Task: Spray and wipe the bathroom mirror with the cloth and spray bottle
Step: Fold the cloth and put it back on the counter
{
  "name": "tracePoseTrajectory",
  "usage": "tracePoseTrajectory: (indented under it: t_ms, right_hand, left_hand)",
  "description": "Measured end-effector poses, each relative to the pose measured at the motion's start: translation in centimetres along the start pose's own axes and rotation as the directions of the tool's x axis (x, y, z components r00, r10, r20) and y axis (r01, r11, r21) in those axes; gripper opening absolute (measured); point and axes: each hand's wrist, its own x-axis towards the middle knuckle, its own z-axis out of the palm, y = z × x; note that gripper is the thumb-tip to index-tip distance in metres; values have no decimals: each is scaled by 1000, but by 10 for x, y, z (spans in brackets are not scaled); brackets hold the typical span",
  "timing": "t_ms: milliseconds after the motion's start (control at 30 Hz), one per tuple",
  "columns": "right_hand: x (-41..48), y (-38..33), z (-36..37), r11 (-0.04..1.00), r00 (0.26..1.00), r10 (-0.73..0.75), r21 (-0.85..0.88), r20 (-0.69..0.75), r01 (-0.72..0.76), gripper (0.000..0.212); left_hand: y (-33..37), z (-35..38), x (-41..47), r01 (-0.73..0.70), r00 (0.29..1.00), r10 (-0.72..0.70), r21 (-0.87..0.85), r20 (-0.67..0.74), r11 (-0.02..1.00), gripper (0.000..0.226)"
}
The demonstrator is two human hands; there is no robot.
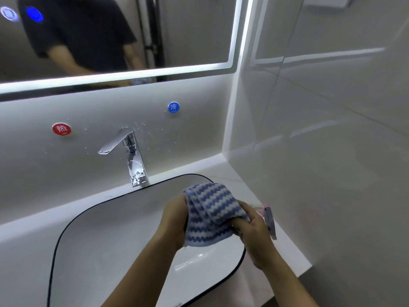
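A blue-and-white striped cloth (211, 210) is bunched between both hands over the right side of the sink. My left hand (174, 218) grips its left edge and my right hand (254, 231) grips its right edge. A pink spray bottle (270, 220) stands on the counter just behind my right hand, partly hidden by it. The lit-edged bathroom mirror (188, 34) hangs above at the upper left and reflects a person in a dark shirt.
A white sink (99, 240) with a dark rim fills the lower left. A chrome faucet (130, 156) stands at its back edge. Red (61, 128) and blue (173, 107) round labels sit on the backsplash. A glossy tiled wall (321, 140) closes the right side.
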Motion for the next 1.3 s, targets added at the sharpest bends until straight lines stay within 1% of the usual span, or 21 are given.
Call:
tracePoseTrajectory:
  t_ms: [33, 67, 100, 167, 233, 300, 333, 367, 433, 500, 600, 667, 733, 800, 867, 933, 1000, 1100, 1167, 1200, 1300]
  right_hand:
    - [0, 0, 4, 1000, 1000, 9, 6, -27, -9, 35]
    - [0, -2, 8, 1000, 998, 24, 19, -56, -23, 32]
    - [0, -2, 11, 999, 997, 38, 29, -70, -36, 30]
    - [1, -6, 16, 997, 997, 62, 43, -39, -60, 35]
    - [1, -13, 23, 993, 997, 67, 96, 23, -69, 43]
    - [3, -19, 27, 992, 999, 25, 123, -23, -22, 28]
    - [4, -24, 31, 992, 998, 11, 123, -66, -3, 21]
    - [5, -25, 33, 992, 996, 4, 123, -89, 7, 25]
    - [6, -28, 36, 996, 997, 0, 87, -73, 7, 33]
    - [4, -30, 38, 999, 999, 13, 53, -36, -11, 43]
    - [-2, -37, 39, 996, 996, 72, -61, 48, -69, 49]
    - [-3, -39, 37, 987, 994, 89, -143, 61, -80, 55]
    - [-3, -39, 35, 976, 988, 131, -185, 87, -113, 56]
    - [0, -36, 35, 982, 987, 139, -137, 84, -127, 50]
    - [9, -33, 33, 994, 994, 106, -12, -22, -107, 37]
    - [19, -30, 25, 997, 986, 73, 46, -151, -67, 20]
    - [32, -32, 16, 999, 980, 12, 35, -197, -5, 25]
    - [55, -40, 1, 996, 994, -75, 31, -85, 78, 35]
    - [76, -44, -12, 996, 998, -61, 68, -10, 61, 41]
    - [88, -45, -19, 999, 999, -36, 41, -11, 37, 40]
    - [126, -36, -40, 984, 997, -9, -179, -81, -5, 30]
  left_hand:
    - [10, -11, -5, 134, 991, -133, 84, -18, 987, 36]
    - [15, -19, -8, 189, 982, -191, 103, 8, 977, 33]
    - [20, -26, -11, 163, 986, -165, 127, 9, 978, 35]
    - [27, -33, -21, 90, 991, -104, 154, 83, 984, 36]
    - [28, -40, -28, -19, 994, -20, 335, 111, 942, 38]
    - [29, -46, -32, -135, 991, 106, 489, 87, 862, 47]
    - [30, -49, -34, -177, 984, 166, 528, 68, 831, 45]
    - [32, -52, -36, -209, 975, 214, 544, 55, 813, 41]
    - [35, -57, -36, -257, 963, 264, 506, 59, 824, 34]
    - [37, -62, -35, -249, 967, 244, 440, 69, 863, 30]
    - [39, -65, -27, -106, 994, 89, 297, 69, 949, 21]
    - [39, -63, -20, -24, 995, 1, 230, 99, 973, 18]
    - [36, -59, -16, 10, 995, -34, 254, 92, 967, 14]
    - [33, -52, -10, -5, 996, -24, 344, 81, 939, 12]
    - [30, -47, -1, -32, 997, 0, 424, 74, 905, 17]
    - [29, -40, 9, -41, 998, 13, 481, 60, 876, 19]
    - [29, -32, 22, -45, 999, 39, 533, 23, 845, 17]
    - [29, -19, 46, -56, 994, 96, 527, -49, 848, 23]
    - [29, -4, 62, -33, 995, 74, 489, -65, 871, 27]
    - [28, 2, 72, -10, 996, 49, 486, -69, 874, 26]
    - [18, 19, 99, 78, 995, -31, 519, -98, 851, 32]
